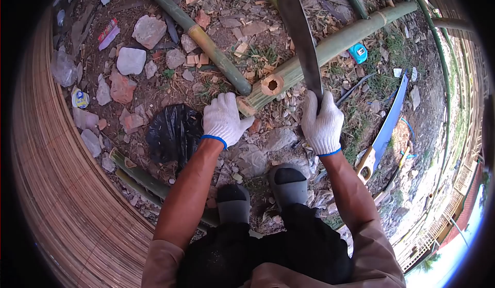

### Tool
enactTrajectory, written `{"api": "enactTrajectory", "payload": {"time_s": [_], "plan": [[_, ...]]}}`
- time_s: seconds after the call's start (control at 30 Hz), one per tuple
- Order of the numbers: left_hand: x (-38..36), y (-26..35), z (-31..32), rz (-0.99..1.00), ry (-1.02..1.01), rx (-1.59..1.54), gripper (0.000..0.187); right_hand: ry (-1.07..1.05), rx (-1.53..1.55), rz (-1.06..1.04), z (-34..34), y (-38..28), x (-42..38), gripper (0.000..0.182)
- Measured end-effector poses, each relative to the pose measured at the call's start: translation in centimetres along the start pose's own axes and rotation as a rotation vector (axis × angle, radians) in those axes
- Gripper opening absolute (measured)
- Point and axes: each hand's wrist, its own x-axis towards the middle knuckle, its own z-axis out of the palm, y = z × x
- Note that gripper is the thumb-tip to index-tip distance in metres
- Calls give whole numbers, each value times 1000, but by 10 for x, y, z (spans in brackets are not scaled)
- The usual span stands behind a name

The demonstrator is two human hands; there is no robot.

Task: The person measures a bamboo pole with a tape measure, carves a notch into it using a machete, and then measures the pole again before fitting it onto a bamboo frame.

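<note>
My right hand (pixel 323 122), in a white knit glove with a blue cuff, is closed around the handle of a machete (pixel 301 38). Its long dark blade points up and away, crossing over a thick green bamboo pole (pixel 345 41). The pole slants from lower left to upper right and has a round hole cut near its close end. My left hand (pixel 225 119), gloved alike, is at that cut end, with its fingers bent on one side and the thumb below. How firmly it grips is hard to see.
Another bamboo pole (pixel 214 51) reaches the holed end from the upper left. A blue-bladed handsaw (pixel 388 125) and a teal tape measure (pixel 358 53) lie to the right. Stones (pixel 131 61), wood chips and a black plastic bag (pixel 175 133) are on the left. Bamboo slats (pixel 67 169) border that side.
</note>
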Motion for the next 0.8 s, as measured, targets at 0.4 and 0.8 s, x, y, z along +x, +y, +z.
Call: {"api": "enactTrajectory", "payload": {"time_s": [0.4, 0.8], "plan": [[4, 0, -7, 33, 123, 13, 70, -338, -397, -126, 5, 26, 1, 29], [7, -4, -4, 5, 43, -14, 77, -115, -46, -11, -3, 22, -3, 27]]}}
